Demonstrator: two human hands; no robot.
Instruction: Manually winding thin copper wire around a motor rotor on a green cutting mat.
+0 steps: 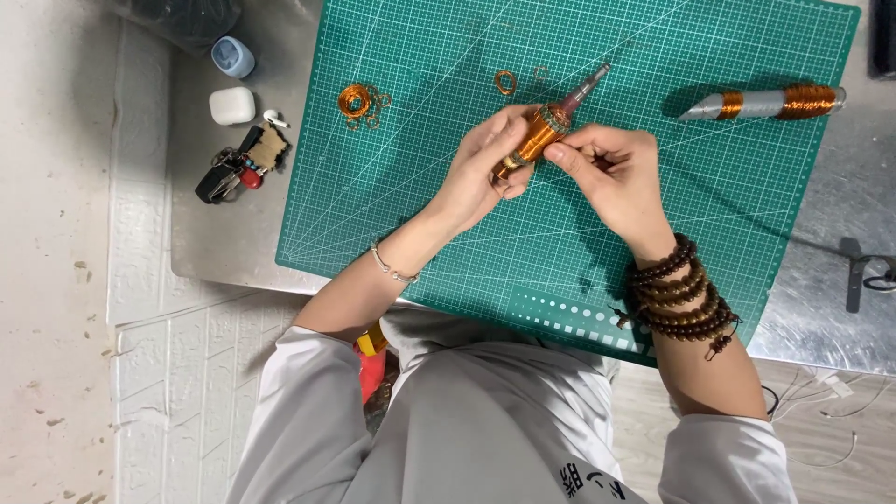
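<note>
My left hand (481,173) grips a rod wound with copper wire (539,133), which tilts up to the right and ends in a thin grey tip. My right hand (616,182) pinches the same rod at its wound middle, fingertips against the coil. Both hands hover over a green cutting mat (709,205). A thin bracelet circles my left wrist, and dark wooden beads wrap my right wrist.
A second copper-wound rod (770,103) lies at the mat's far right. Small copper wire rings (359,101) and a single ring (505,82) sit on the mat's upper left. A keyring (238,168), white earbud case (231,105) and blue item (232,56) rest on the metal table (219,243).
</note>
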